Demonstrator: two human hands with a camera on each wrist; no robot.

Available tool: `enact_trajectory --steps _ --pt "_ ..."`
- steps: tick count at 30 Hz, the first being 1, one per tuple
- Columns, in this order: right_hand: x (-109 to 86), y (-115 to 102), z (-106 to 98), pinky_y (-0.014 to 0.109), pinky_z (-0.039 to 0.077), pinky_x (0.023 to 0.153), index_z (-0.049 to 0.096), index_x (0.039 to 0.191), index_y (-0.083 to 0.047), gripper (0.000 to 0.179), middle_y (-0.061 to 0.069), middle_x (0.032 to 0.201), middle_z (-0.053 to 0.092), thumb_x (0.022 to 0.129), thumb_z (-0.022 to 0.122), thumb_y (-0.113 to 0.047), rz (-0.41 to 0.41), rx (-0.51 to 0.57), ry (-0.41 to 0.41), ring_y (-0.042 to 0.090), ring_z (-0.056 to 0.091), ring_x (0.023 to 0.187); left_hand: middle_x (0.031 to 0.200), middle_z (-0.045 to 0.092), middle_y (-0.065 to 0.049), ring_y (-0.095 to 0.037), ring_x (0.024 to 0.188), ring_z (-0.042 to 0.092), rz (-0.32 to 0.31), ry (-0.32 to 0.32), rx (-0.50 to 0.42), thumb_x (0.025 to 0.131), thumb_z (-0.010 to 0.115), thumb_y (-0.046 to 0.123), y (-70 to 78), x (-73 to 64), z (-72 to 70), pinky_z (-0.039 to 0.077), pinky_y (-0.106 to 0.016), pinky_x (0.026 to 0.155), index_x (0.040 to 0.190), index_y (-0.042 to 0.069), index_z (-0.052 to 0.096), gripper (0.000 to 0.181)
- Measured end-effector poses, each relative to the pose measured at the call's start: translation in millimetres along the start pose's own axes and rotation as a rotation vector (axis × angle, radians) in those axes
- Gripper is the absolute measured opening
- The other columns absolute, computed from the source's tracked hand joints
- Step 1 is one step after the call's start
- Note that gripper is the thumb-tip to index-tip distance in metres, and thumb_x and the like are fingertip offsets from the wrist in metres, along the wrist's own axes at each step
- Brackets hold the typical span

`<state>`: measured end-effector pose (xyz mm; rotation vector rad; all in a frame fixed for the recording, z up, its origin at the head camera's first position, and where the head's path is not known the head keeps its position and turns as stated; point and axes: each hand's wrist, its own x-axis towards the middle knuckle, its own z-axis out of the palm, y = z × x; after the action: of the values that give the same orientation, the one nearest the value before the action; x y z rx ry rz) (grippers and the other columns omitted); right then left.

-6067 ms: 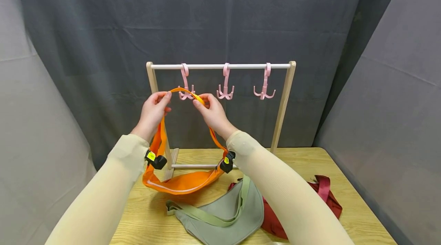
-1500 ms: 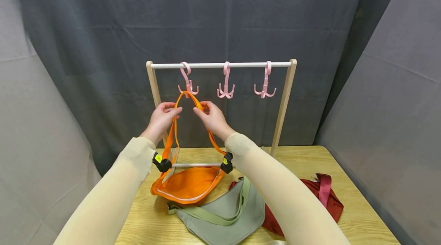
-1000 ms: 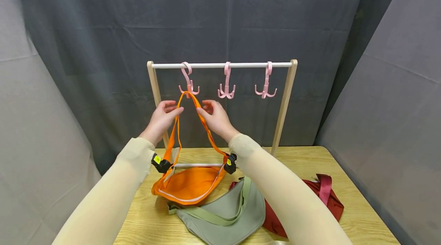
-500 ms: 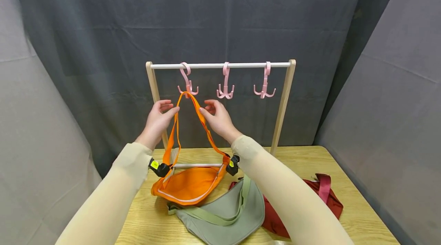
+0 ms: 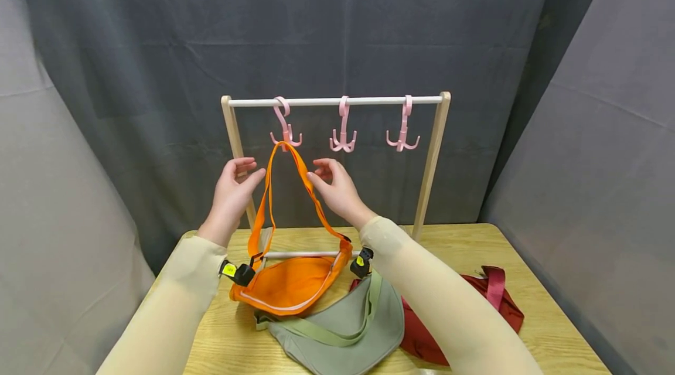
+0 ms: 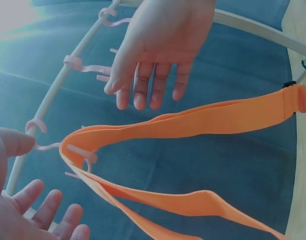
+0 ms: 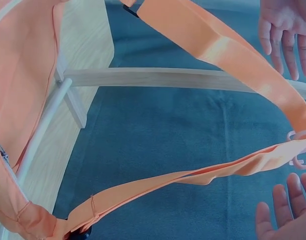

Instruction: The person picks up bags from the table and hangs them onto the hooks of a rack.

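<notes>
An orange waist bag (image 5: 295,284) hangs by its strap (image 5: 303,170) from the left pink hook (image 5: 285,129); the strap's top loops over the hook's prongs, as the left wrist view also shows. To the left of the strap is my left hand (image 5: 232,193), apart from it, fingers loose and holding nothing. My right hand (image 5: 340,190) is on the other side, its thumb close by the strap in the head view. A gap separates that hand's fingers (image 7: 282,205) from the strap in the right wrist view. The bag's body hangs low, close over the table.
Two more pink hooks, the middle one (image 5: 344,129) and the right one (image 5: 404,129), hang on the rack's white bar (image 5: 374,101). A grey-green bag (image 5: 343,328) lies on the wooden table (image 5: 216,340), with a red bag (image 5: 508,307) partly behind my right forearm.
Earlier both hands held the strap raised before the left hook. The strap then came over the hook and the bag sank lower. Both hands have since let go and moved apart.
</notes>
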<state>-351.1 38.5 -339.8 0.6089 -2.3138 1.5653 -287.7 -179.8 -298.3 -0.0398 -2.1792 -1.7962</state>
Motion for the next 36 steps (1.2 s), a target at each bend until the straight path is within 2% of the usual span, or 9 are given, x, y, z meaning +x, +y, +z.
enact_trajectory --steps 11,17,22,31,36 --pt "-17.8 -7 -6 0.043 0.05 0.103 0.063 0.13 -0.005 0.033 0.014 0.117 0.064 0.102 0.066 -0.021 -0.009 0.029 -0.032 0.029 0.062 0.108 0.141 0.053 -0.018 -0.032 0.128 0.052 0.005 -0.047 -0.016 0.102 0.063 0.016 -8.0 -19.0 -2.0 0.041 -0.041 0.114 0.143 0.001 0.046 0.046" --pt "-25.3 -8 -10 0.045 0.05 0.105 0.067 0.125 -0.003 0.028 0.015 0.12 0.063 0.102 0.066 -0.018 -0.051 0.034 -0.042 0.03 0.062 0.11 0.134 0.055 -0.019 -0.029 0.122 0.054 0.024 -0.061 -0.049 0.102 0.063 0.012 -8.3 -27.9 0.2 0.044 -0.025 0.104 0.139 -0.002 0.048 0.042" --pt "-32.8 -10 -15 0.042 0.051 0.103 0.068 0.124 -0.004 0.028 0.014 0.12 0.063 0.101 0.067 -0.02 -0.061 0.041 -0.051 0.028 0.063 0.11 0.13 0.057 -0.017 -0.022 0.118 0.056 0.029 -0.074 -0.067 0.103 0.062 0.009 -7.7 -36.0 1.1 0.045 -0.013 0.095 0.137 -0.002 0.049 0.038" --pt "-46.8 -10 -20 0.043 0.053 0.102 0.068 0.123 -0.004 0.025 0.015 0.121 0.063 0.101 0.066 -0.016 -0.084 0.064 -0.061 0.028 0.064 0.109 0.131 0.06 -0.019 -0.009 0.111 0.059 0.025 -0.116 -0.092 0.102 0.062 0.006 -11.9 -48.9 5.2 0.048 -0.012 0.095 0.135 0.0 0.051 0.035" --pt "-52.6 -8 -22 0.043 0.053 0.102 0.067 0.123 -0.004 0.025 0.014 0.122 0.065 0.102 0.066 -0.016 -0.08 0.067 -0.062 0.027 0.064 0.109 0.127 0.063 -0.013 -0.006 0.109 0.061 0.037 -0.135 -0.1 0.101 0.063 0.007 -15.8 -54.2 7.0 0.049 -0.013 0.096 0.133 0.001 0.052 0.034"
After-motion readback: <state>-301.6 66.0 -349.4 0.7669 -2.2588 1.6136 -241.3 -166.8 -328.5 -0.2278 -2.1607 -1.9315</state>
